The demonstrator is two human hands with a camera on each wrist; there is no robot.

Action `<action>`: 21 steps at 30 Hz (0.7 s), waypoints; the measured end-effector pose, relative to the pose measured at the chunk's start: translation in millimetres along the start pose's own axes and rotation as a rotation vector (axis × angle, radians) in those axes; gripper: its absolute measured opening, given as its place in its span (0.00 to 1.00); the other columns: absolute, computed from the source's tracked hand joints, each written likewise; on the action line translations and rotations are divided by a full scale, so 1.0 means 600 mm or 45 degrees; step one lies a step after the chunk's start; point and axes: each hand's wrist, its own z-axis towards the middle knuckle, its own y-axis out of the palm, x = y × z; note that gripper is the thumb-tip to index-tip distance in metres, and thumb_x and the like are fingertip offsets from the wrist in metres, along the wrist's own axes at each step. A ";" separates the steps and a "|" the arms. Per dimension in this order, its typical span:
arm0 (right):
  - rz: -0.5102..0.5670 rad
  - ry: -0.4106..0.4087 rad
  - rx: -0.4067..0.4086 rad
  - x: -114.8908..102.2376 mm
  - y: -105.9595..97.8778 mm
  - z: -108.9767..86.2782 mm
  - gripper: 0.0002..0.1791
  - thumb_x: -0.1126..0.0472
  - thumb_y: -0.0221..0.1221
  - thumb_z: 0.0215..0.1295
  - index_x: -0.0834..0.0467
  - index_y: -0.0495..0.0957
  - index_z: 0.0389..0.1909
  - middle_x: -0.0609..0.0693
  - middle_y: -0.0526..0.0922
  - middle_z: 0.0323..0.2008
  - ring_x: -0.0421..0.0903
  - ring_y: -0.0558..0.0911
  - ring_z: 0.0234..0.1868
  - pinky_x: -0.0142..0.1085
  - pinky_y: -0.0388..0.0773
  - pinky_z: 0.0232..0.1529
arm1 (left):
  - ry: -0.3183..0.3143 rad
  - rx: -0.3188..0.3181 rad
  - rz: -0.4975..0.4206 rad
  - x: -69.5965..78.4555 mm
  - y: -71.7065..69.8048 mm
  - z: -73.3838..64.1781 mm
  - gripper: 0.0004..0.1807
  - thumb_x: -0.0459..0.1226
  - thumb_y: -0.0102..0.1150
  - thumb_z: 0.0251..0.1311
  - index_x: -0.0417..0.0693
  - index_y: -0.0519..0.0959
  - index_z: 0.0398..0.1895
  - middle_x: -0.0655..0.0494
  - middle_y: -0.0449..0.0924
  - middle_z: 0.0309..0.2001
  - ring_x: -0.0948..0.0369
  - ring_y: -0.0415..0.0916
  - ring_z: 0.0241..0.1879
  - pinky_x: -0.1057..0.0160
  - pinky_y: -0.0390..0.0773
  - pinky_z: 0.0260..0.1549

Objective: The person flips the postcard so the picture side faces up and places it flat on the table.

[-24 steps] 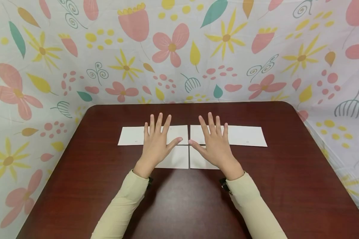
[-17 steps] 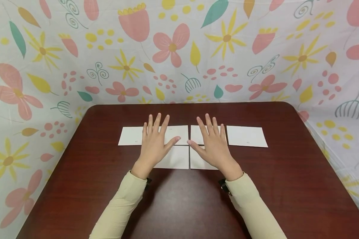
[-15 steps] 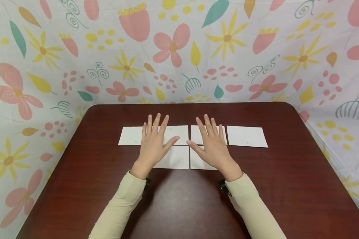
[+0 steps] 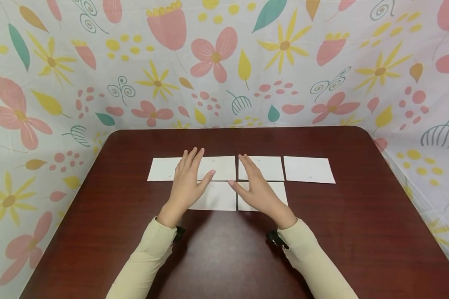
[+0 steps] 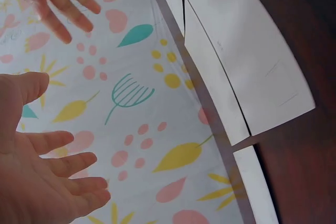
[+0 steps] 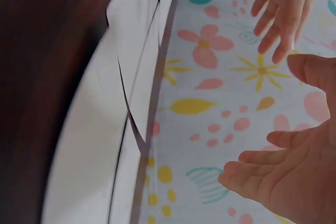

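Six flat white rectangular paper cards are laid in two rows near the far edge of a glossy dark wood table, with left hand and right hand raised over the middle cards, fingers straight, nothing gripped

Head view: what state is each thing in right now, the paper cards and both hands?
Left hand: open, fingers straight, tilted on edge over the cards, holding nothing.
Right hand: open, fingers straight, tilted on edge, holding nothing.
Back row of cards: four, flat, side by side.
Front row of cards: two, flat, partly hidden by the hands.
Table: dark brown, bearing the cards.
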 end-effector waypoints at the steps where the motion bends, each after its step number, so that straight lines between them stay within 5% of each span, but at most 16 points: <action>1: 0.022 0.005 -0.007 0.000 0.004 -0.001 0.44 0.48 0.56 0.68 0.59 0.45 0.76 0.57 0.46 0.75 0.55 0.48 0.75 0.56 0.52 0.69 | -0.013 -0.007 -0.022 -0.002 0.000 -0.002 0.37 0.49 0.55 0.66 0.44 0.57 0.73 0.40 0.55 0.72 0.43 0.43 0.73 0.38 0.49 0.67; 11: 0.239 0.126 -0.068 -0.002 0.032 -0.008 0.44 0.57 0.61 0.65 0.63 0.47 0.74 0.63 0.55 0.72 0.62 0.61 0.69 0.56 0.61 0.65 | -0.081 -0.092 -0.198 -0.013 -0.007 -0.015 0.36 0.40 0.57 0.66 0.38 0.56 0.73 0.39 0.56 0.71 0.44 0.51 0.71 0.42 0.56 0.66; 21: 0.388 0.294 -0.129 -0.006 0.055 -0.020 0.46 0.61 0.64 0.61 0.66 0.47 0.74 0.66 0.56 0.71 0.64 0.62 0.68 0.55 0.64 0.64 | -0.194 -0.241 -0.377 -0.031 -0.001 -0.034 0.37 0.34 0.56 0.64 0.33 0.53 0.72 0.35 0.55 0.70 0.43 0.53 0.70 0.43 0.57 0.66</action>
